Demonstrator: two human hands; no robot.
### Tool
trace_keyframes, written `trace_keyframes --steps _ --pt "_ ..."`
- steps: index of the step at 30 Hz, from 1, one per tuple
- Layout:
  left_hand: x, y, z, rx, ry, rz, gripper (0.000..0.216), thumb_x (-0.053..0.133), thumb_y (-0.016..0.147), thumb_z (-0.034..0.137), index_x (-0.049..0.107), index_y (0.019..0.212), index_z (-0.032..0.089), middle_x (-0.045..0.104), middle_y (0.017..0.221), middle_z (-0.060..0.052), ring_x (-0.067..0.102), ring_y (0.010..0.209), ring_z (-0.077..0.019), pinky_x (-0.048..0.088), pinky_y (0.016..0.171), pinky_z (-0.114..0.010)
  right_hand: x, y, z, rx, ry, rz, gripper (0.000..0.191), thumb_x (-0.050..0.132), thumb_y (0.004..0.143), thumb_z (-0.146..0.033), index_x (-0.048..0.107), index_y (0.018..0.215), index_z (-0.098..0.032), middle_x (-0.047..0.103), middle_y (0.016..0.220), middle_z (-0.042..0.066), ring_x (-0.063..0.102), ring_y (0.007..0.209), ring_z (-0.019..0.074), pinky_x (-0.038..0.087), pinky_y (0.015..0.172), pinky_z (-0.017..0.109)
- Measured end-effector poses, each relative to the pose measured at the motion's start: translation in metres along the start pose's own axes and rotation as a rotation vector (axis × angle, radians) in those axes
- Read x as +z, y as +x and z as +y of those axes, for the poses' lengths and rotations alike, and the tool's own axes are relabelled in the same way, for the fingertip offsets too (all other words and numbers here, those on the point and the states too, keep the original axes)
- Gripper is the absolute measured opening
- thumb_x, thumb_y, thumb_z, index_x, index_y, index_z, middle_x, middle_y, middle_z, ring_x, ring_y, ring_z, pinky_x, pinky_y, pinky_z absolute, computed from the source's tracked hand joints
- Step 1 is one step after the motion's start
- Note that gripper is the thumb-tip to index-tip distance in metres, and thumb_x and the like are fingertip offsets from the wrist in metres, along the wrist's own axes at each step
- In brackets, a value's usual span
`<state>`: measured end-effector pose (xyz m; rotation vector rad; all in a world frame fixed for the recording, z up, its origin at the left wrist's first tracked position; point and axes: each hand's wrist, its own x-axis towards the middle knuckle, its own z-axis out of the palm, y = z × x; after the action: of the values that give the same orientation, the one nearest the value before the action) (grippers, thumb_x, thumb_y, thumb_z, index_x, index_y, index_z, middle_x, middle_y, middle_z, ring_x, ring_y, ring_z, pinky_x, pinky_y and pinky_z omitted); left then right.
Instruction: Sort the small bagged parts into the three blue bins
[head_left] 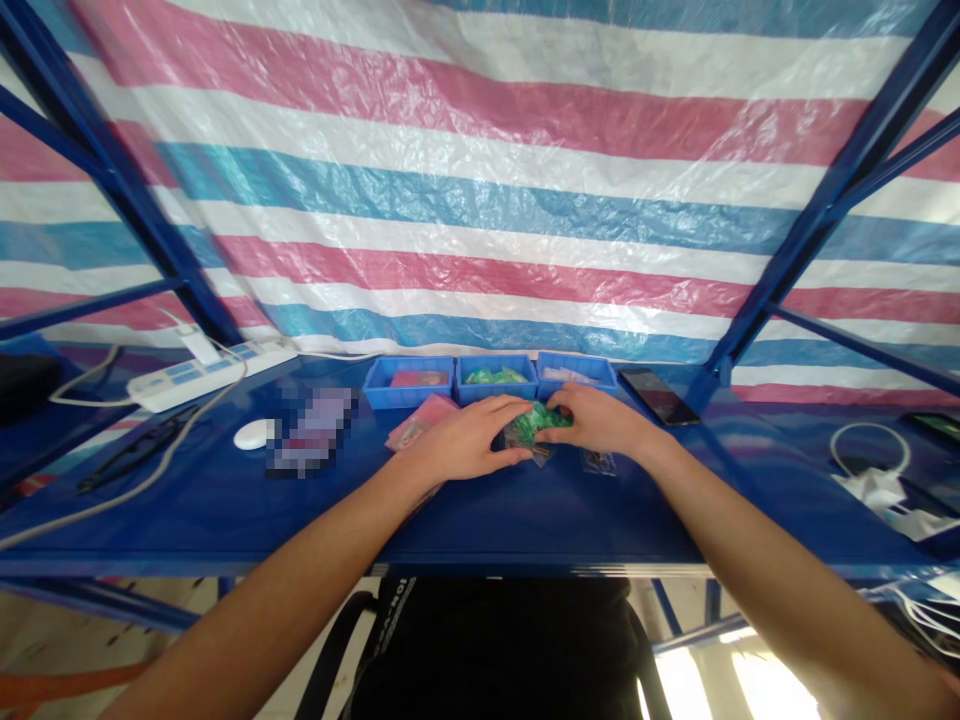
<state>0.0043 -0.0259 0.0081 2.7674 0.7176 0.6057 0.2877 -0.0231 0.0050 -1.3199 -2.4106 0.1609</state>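
Pile of small green packets (pixel 535 424) lies on the blue tabletop (pixel 517 525), between the two hands and just in front of the row of blue bins. Left hand (pixel 480 437) arches over the pile's left side, fingers together and thumb spread well away from them; no firm grip shows. Right hand (pixel 596 420) comes in from the other side, fingers curled, thumb and forefinger at the green; cannot tell whether they pinch a packet or only touch it. Packets look like thin film with small contents: probably very light, soft, slick, apt to slide over one another and cling in twos. Best hold, I judge, is a fingertip pinch at a loose corner or edge; squeezing the middle might shift whatever is inside. Contents too small to make out, so fragility is uncertain. Clear packet (pixel 598 463) with dark bits lies under the right hand's near edge. Pink packets (pixel 422 422) lie beyond the left wrist. Left bin (pixel 409 397) holds pink, middle bin (pixel 487 391) green, right bin (pixel 574 360) pale packets. Dark phone (pixel 660 396) rests right of the bins.
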Motion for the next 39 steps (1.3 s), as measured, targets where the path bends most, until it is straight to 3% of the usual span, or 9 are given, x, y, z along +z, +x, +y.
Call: trace_keyframes --steps 4,10,14,18,26,29,35,39 --pt "0.000 0.001 -0.003 -0.014 0.018 0.020 0.067 0.071 0.099 0.043 0.049 0.160 0.027 0.059 0.153 -0.013 0.057 0.142 -0.0319 0.047 0.122 -0.047 0.010 0.008 -0.012 -0.043 0.083 0.020 0.042 0.078 0.090 -0.060 0.077 0.105 -0.021 0.067 0.094 0.006 0.065 0.081 0.0230 0.047 0.074 0.034" --pt "-0.004 0.004 -0.003 -0.005 0.016 0.022 0.034 0.067 0.102 0.042 0.073 0.131 0.025 0.068 0.136 -0.010 0.068 0.123 -0.0271 0.053 0.112 -0.040 0.014 0.010 -0.017 -0.120 0.193 0.027 0.031 0.079 0.092 -0.047 0.077 0.110 -0.022 0.069 0.100 0.006 0.067 0.088 0.0228 0.049 0.082 0.036" --pt "-0.006 0.005 -0.002 -0.026 0.034 0.068 0.034 0.069 0.101 0.042 0.074 0.130 0.026 0.072 0.128 -0.008 0.071 0.118 -0.0269 0.055 0.107 -0.039 0.017 0.011 -0.017 -0.155 0.210 0.055 0.029 0.083 0.090 -0.043 0.076 0.108 -0.021 0.072 0.102 0.008 0.068 0.099 0.0265 0.050 0.089 0.039" --pt "-0.007 0.005 -0.002 -0.022 0.042 0.119 0.034 0.066 0.102 0.031 0.072 0.135 0.025 0.074 0.130 -0.008 0.071 0.121 -0.0253 0.054 0.109 -0.037 0.024 0.013 -0.015 -0.127 0.244 0.107 0.031 0.084 0.087 -0.039 0.074 0.111 -0.022 0.074 0.106 0.007 0.067 0.098 0.0257 0.050 0.087 0.037" --pt "-0.007 0.008 -0.006 -0.018 0.016 0.234 0.032 0.064 0.095 0.010 0.077 0.122 0.023 0.080 0.121 -0.005 0.075 0.112 -0.0231 0.057 0.105 -0.037 0.029 0.016 -0.017 -0.025 0.353 0.160 0.030 0.086 0.083 -0.041 0.073 0.103 -0.022 0.075 0.099 0.003 0.062 0.082 0.0199 0.046 0.075 0.032" --pt "-0.008 0.009 -0.003 0.009 -0.007 0.302 0.032 0.063 0.094 0.007 0.077 0.120 0.022 0.079 0.119 -0.006 0.075 0.111 -0.0219 0.057 0.103 -0.036 0.031 0.017 -0.017 0.024 0.426 0.183 0.034 0.087 0.081 -0.045 0.071 0.101 -0.022 0.074 0.095 0.001 0.061 0.079 0.0190 0.045 0.072 0.031" --pt "-0.011 0.011 0.000 -0.092 -0.037 0.585 0.024 0.062 0.096 0.009 0.077 0.112 0.019 0.077 0.112 -0.008 0.074 0.100 -0.0206 0.060 0.093 -0.035 0.033 0.022 -0.014 0.123 0.601 0.254 0.032 0.085 0.080 -0.048 0.072 0.095 -0.022 0.075 0.094 0.003 0.065 0.084 0.0200 0.047 0.073 0.032" --pt "-0.013 0.011 0.000 -0.131 -0.072 0.603 0.023 0.062 0.096 0.011 0.077 0.111 0.019 0.076 0.113 -0.007 0.073 0.094 -0.0197 0.061 0.087 -0.034 0.030 0.024 -0.013 0.108 0.852 0.262 0.038 0.088 0.079 -0.043 0.069 0.104 -0.023 0.075 0.093 0.002 0.069 0.084 0.0192 0.050 0.076 0.032"
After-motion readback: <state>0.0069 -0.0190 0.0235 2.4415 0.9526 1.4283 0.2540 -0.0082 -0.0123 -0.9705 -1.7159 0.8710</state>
